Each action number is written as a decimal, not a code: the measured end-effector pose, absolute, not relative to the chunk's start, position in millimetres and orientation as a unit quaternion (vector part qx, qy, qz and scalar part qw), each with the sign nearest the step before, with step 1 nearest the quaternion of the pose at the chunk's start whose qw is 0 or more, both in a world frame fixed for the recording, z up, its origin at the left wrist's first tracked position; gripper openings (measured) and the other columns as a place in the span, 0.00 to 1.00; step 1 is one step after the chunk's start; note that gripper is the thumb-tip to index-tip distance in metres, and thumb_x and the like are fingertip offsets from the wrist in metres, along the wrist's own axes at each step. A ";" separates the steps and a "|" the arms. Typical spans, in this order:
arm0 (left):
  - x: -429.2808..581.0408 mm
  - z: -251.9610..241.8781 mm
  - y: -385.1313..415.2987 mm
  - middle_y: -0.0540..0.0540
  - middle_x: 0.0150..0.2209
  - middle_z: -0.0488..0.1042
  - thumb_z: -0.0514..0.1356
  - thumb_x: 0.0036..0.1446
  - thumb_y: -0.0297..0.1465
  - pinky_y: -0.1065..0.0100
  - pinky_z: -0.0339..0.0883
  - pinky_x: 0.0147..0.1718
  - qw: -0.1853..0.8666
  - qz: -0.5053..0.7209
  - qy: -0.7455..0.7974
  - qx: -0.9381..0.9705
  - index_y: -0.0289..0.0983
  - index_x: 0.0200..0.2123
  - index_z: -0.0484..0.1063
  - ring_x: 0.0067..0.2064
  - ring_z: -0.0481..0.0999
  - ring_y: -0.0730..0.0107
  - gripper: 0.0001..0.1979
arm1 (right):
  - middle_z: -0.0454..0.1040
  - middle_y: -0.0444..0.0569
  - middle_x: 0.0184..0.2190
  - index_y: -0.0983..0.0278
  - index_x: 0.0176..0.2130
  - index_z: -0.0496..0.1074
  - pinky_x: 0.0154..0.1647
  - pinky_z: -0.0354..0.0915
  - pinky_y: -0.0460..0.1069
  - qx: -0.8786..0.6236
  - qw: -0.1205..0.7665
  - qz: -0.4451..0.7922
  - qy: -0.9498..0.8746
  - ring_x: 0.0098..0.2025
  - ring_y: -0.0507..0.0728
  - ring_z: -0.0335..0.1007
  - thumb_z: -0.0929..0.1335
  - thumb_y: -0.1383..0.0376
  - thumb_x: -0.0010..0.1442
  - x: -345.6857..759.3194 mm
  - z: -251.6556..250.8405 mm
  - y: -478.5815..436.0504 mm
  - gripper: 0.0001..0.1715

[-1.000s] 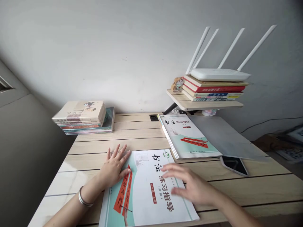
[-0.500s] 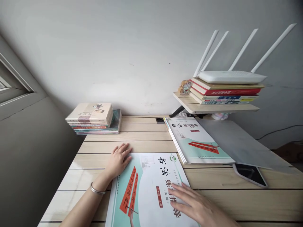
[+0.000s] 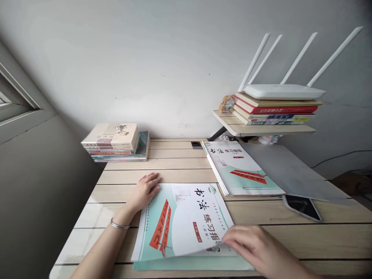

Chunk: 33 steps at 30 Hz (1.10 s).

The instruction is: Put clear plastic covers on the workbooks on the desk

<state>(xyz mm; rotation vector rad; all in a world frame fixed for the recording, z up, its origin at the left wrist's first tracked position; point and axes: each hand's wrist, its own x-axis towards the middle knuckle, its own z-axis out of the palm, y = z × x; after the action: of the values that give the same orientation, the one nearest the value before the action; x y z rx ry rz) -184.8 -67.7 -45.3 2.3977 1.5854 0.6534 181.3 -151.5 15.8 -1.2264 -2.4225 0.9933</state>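
Observation:
A white and teal calligraphy workbook (image 3: 186, 221) lies in front of me on the wooden desk (image 3: 174, 170). My left hand (image 3: 145, 192) rests flat on its top left corner, fingers together and stretched out, a silver bangle on the wrist. My right hand (image 3: 258, 250) pinches the lower right corner of the cover, which is lifted a little off the pages beneath.
A stack of like workbooks (image 3: 241, 168) lies at the right, a grey sheet (image 3: 287, 170) and a black phone (image 3: 302, 207) beside it. Another book pile (image 3: 116, 143) stands at the back left. A shelf (image 3: 261, 130) carries books and a white router (image 3: 283, 92).
My right hand slid down from the middle of the cover to its lower right corner and lifted the cover's edge. My left hand stayed on the top left corner.

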 end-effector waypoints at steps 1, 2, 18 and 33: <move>-185.1 -44.6 -67.6 0.41 0.60 0.66 0.52 0.63 0.37 0.50 0.55 0.60 0.101 0.227 0.533 0.809 0.41 0.56 0.69 0.62 0.63 0.55 0.20 | 0.80 0.47 0.33 0.57 0.35 0.78 0.38 0.68 0.48 -0.445 0.144 0.342 -0.815 0.35 0.56 0.75 0.62 0.57 0.63 181.4 18.4 -146.9 0.17; -185.4 -43.7 -67.7 0.41 0.60 0.67 0.52 0.63 0.36 0.50 0.56 0.60 0.107 0.231 0.531 0.808 0.40 0.56 0.70 0.61 0.63 0.55 0.19 | 0.79 0.47 0.31 0.59 0.33 0.78 0.37 0.68 0.48 -0.467 0.157 0.346 -0.799 0.34 0.56 0.75 0.62 0.56 0.63 181.5 21.2 -141.4 0.18; -207.1 -10.3 -79.3 0.41 0.39 0.79 0.53 0.57 0.52 0.60 0.68 0.44 0.427 0.451 0.509 0.596 0.35 0.35 0.78 0.43 0.76 0.56 0.26 | 0.76 0.48 0.26 0.64 0.25 0.72 0.33 0.65 0.49 -0.558 0.301 0.373 -0.678 0.31 0.56 0.72 0.69 0.50 0.47 163.4 33.0 -61.9 0.18; -204.3 7.3 -91.2 0.49 0.25 0.71 0.70 0.44 0.34 0.70 0.62 0.30 0.554 0.460 0.442 0.535 0.35 0.18 0.70 0.29 0.69 0.71 0.13 | 0.78 0.53 0.29 0.65 0.32 0.79 0.36 0.70 0.52 -0.521 0.226 0.462 -0.681 0.32 0.59 0.73 0.71 0.41 0.44 181.0 55.3 -58.4 0.31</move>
<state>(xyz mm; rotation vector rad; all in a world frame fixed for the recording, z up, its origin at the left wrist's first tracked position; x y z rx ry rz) -204.3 -91.2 7.3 1.2640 1.0456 1.0866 181.0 -58.4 55.3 -1.4366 -1.8787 1.2724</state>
